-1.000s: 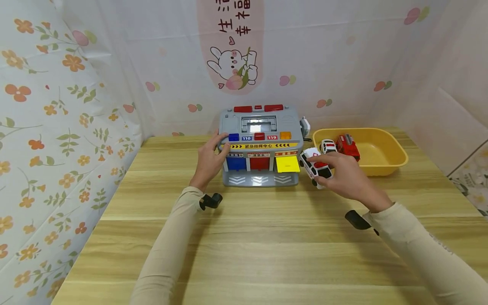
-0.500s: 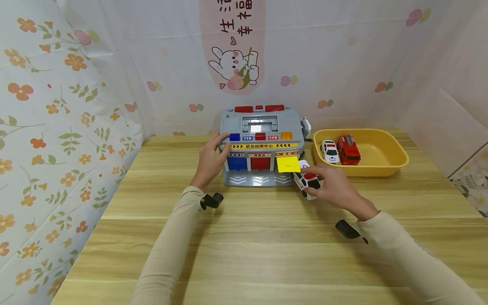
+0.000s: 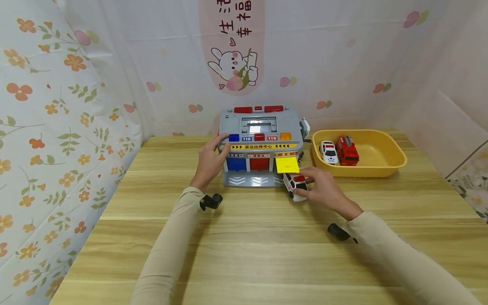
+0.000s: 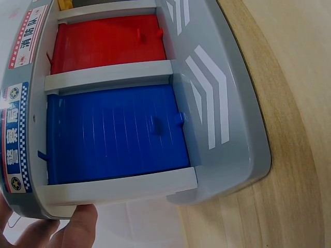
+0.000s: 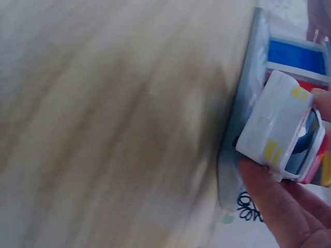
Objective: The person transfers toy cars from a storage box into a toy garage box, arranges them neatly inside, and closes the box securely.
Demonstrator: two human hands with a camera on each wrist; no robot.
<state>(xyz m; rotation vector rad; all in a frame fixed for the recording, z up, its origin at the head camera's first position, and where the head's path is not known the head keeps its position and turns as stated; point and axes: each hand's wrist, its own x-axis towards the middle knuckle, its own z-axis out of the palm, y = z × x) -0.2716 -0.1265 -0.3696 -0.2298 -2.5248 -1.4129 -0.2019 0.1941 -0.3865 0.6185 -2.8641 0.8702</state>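
Observation:
A grey toy emergency station [image 3: 260,146] with blue [image 4: 116,137], red [image 4: 108,44] and yellow doors stands against the back cloth. My left hand [image 3: 211,161] grips its left upper corner, thumb at the front; fingertips [image 4: 83,222] show by the side wall in the left wrist view. The yellow door [image 3: 287,165] is raised and sticks out forward. My right hand [image 3: 324,188] pinches a white toy ambulance [image 3: 296,188] with a red roof light between thumb and fingers. Tilted, the ambulance [image 5: 279,124] has its front end under the yellow door, over the station's ramp.
To the right of the station, a yellow basin [image 3: 381,163] holds a white toy police car [image 3: 329,152] and a red toy fire engine [image 3: 347,151]. A white toy phone [image 3: 305,127] with a black coiled cord [image 5: 249,206] hangs on the station's right side. Printed cloth surrounds the wooden table [image 3: 251,245].
My right hand has carried the ambulance left from beside the basin to the front of the yellow door. My left hand has stayed on the station's corner.

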